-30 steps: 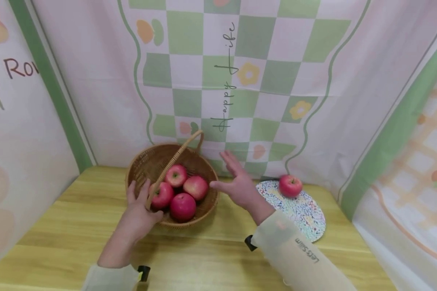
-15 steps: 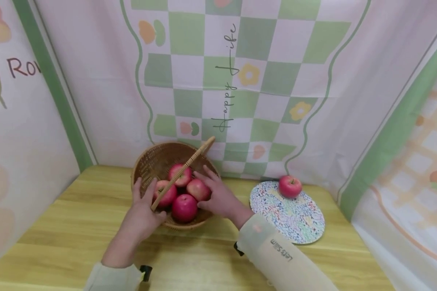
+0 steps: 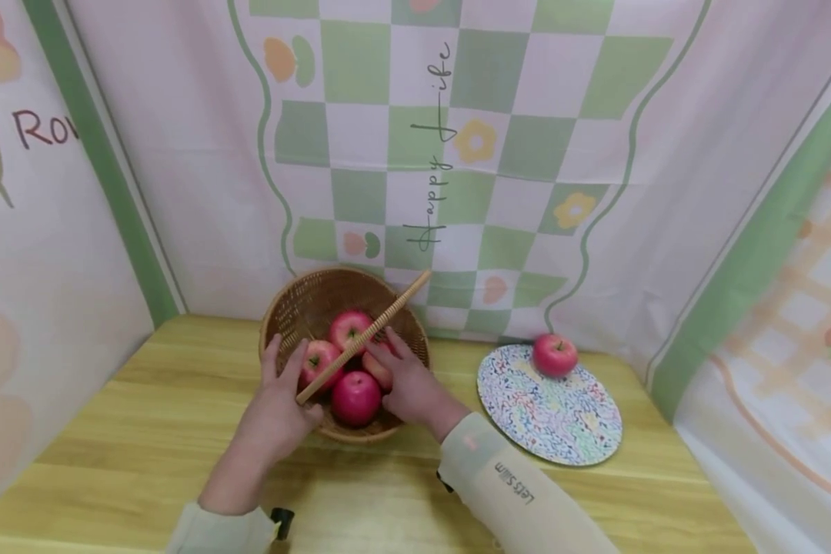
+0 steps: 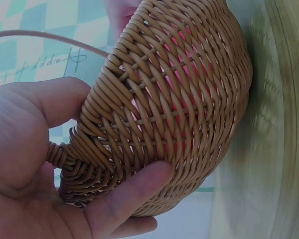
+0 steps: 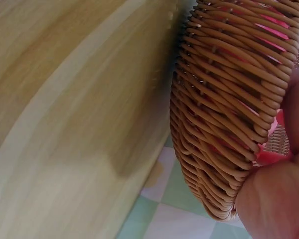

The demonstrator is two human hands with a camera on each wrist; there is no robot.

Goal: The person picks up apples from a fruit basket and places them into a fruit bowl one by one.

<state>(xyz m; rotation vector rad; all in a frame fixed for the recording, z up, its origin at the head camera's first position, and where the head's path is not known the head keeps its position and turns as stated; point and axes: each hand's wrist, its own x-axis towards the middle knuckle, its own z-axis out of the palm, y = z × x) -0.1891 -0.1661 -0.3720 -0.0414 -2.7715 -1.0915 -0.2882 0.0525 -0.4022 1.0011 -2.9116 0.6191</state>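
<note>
A brown wicker basket point(image 3: 301, 302) with a thin arched handle point(image 3: 396, 306) holds several red apples, among them a deep red one point(image 3: 356, 398) at the front. My left hand point(image 3: 273, 415) grips the basket's left rim at the foot of the handle; in the left wrist view its fingers lie along the outer weave point(image 4: 179, 99). My right hand point(image 3: 415, 388) reaches over the right rim, fingers and thumb round the rightmost apple point(image 3: 379, 372), partly covering it. In the right wrist view the palm point(image 5: 274, 199) is right at the rim, with red showing behind it.
To the right a round, speckled, multicoloured mat point(image 3: 547, 419) lies on the wooden table point(image 3: 360, 500), with one red apple point(image 3: 555, 355) near its back edge. A green and white checked cloth point(image 3: 360, 192) hangs right behind the basket.
My right hand has moved left from beside the basket onto the rightmost apple. The basket has shifted slightly right with my left hand on it, its handle swinging right.
</note>
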